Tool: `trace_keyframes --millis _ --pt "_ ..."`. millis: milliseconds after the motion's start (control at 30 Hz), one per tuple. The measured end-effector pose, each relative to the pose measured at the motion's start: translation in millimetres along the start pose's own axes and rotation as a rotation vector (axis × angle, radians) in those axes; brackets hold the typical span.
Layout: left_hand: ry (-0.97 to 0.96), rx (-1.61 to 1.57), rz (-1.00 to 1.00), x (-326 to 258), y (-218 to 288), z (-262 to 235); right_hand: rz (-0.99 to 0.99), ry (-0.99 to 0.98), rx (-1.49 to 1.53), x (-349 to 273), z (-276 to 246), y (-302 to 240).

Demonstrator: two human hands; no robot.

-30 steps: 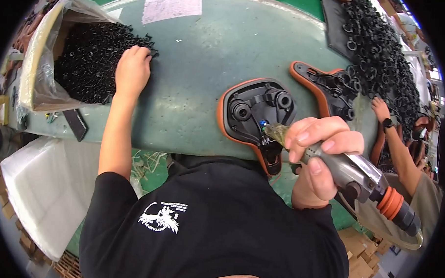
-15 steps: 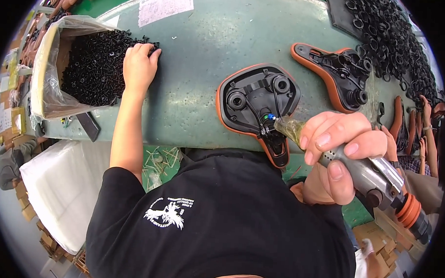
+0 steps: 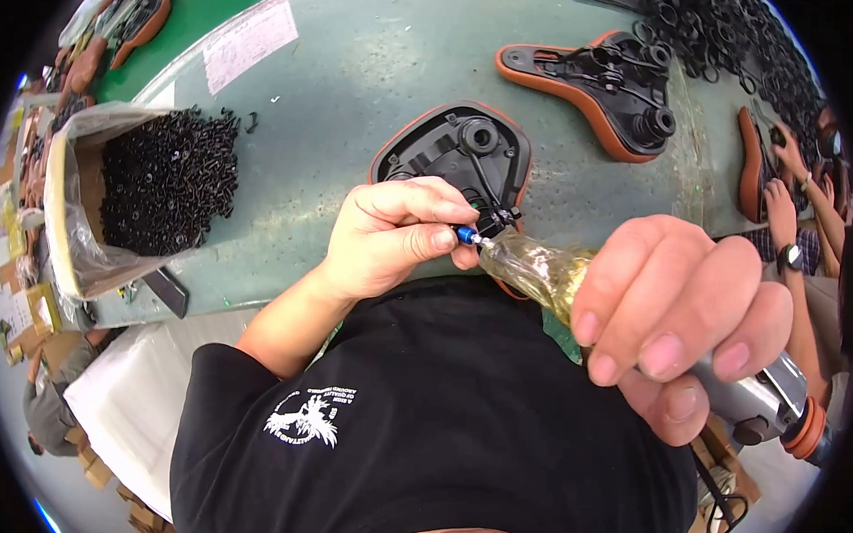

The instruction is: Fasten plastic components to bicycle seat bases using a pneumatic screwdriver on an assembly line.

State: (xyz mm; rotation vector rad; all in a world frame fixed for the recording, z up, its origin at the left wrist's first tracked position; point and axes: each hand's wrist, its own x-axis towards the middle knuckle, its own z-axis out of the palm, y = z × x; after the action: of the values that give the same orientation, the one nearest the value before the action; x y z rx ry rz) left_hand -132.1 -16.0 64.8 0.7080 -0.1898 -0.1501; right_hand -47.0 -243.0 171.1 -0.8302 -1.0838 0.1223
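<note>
Bicycle saddle (image 3: 426,160), one round fitting (image 3: 479,135) seated, fastening seemingly unfinished, lies upturned on the surface (image 3: 327,141) as left fingers (image 3: 435,238) pinch a blue bit (image 3: 466,235) and right fingers (image 3: 663,350) wrap the power screwdriver (image 3: 765,396).

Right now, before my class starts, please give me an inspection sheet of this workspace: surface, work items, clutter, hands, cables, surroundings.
Surface: green table, speckled and marked.
Work items: nearer saddle underside up, partly hidden by the left hand; farther saddle also underside up; grey tool.
Clutter: box with black fasteners spread out of its open side; paper sheet; heap of black rings.
Left hand: fingers pinched at the tool's blue tip; anything between them is hidden.
Right hand: fingers wrapped around the tool.
Cables: nothing clearly seen.
Surroundings: co-workers' hands, right; white block, lower left.
</note>
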Motion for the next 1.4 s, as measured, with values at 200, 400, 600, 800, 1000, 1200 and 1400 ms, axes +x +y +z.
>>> trace_keyframes --millis 200,400,600,800,1000,1200,1400 --pt "-0.104 0.275 0.056 16.1 -1.5 -5.1 0.01 0.06 -0.079 -9.8 0.9 -7.5" --pt "-0.103 0.065 -0.277 22.5 13.7 -7.1 -0.01 0.059 -0.066 -17.6 0.1 -7.2" --pt "-0.049 0.079 -0.347 32.0 14.9 -3.1 -0.051 0.096 -0.155 -14.6 0.8 0.2" --pt "-0.477 1.181 0.314 81.4 41.4 -19.6 -0.065 0.028 -0.235 -8.3 -5.8 3.7" --pt "-0.469 1.571 0.265 122.3 37.5 -67.7 0.148 0.105 -0.46 1.5 -8.0 22.1" --pt "-0.546 1.049 0.139 125.9 4.2 -93.7 0.222 0.109 -0.393 4.1 -7.1 56.1" --pt "-0.414 0.993 0.085 117.0 -1.0 -92.8 0.267 -0.029 -0.475 5.2 -15.5 77.0"
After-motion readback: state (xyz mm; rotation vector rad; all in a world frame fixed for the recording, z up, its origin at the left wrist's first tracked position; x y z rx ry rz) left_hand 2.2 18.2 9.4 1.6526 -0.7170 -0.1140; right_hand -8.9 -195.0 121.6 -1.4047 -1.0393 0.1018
